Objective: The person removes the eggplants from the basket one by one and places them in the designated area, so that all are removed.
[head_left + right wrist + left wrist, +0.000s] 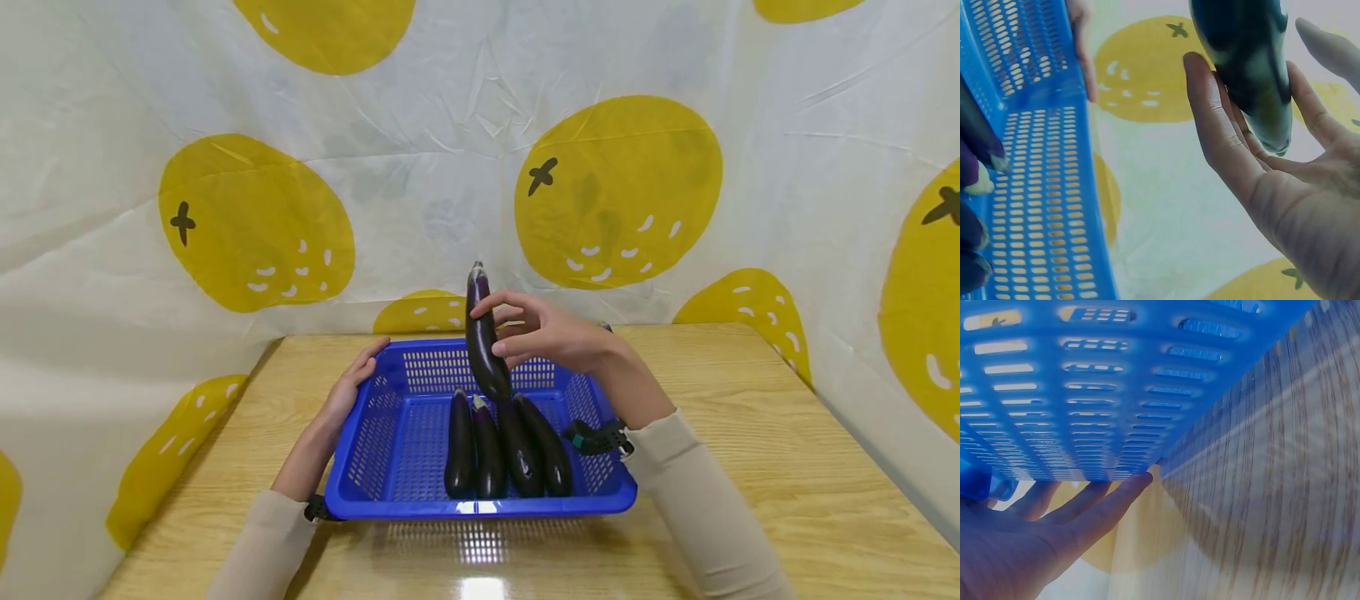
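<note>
The right hand (551,333) grips a dark purple eggplant (483,333) between thumb and fingers, holding it nearly upright above the far side of the blue slotted basket (390,433). Four more eggplants (506,450) lie side by side along the basket's near right floor. The left hand (352,387) rests open, fingers straight, against the basket's far left corner. The basket sits on a wooden table (750,433), near its front edge.

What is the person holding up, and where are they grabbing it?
The right hand holds an eggplant upright around its middle, above the basket. The left hand only rests on the basket's left wall.
</note>
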A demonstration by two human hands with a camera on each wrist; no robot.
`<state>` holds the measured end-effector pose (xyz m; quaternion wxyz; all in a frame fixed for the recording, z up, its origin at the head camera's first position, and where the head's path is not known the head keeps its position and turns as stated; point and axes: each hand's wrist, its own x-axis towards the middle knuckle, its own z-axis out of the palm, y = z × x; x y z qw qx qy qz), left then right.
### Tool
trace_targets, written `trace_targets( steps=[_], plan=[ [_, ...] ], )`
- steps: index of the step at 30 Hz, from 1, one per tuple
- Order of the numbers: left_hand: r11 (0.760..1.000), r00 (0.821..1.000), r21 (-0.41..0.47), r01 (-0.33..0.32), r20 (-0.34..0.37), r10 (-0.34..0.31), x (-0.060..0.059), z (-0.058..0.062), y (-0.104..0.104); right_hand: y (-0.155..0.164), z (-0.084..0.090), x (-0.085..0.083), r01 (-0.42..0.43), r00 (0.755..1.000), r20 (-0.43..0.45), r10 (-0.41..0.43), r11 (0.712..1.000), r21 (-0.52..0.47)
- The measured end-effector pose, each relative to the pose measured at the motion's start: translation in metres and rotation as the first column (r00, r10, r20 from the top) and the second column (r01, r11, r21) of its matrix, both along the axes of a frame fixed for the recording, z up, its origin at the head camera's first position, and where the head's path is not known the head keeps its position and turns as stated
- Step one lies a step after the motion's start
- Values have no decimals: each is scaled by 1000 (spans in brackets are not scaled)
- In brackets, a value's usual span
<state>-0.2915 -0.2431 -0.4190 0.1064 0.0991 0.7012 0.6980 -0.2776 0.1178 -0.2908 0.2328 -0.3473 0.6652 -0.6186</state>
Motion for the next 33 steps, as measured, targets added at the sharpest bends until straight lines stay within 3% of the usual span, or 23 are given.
trace_targets(
  steps=[17,25,33],
  plan=[
    [1000,1000,-1,8,1,-8,0,-1,0,42,-3,10,131,985,-106,-135,990,-42],
    [1000,1000,-8,-5,1,5,0,0,0,61,-12,15,222,962,-157,-224,975,-29],
    [1000,1000,-2,-2,3,2,0,-1,1,72,-25,15,233,957,-166,-240,971,-59]
  ],
)
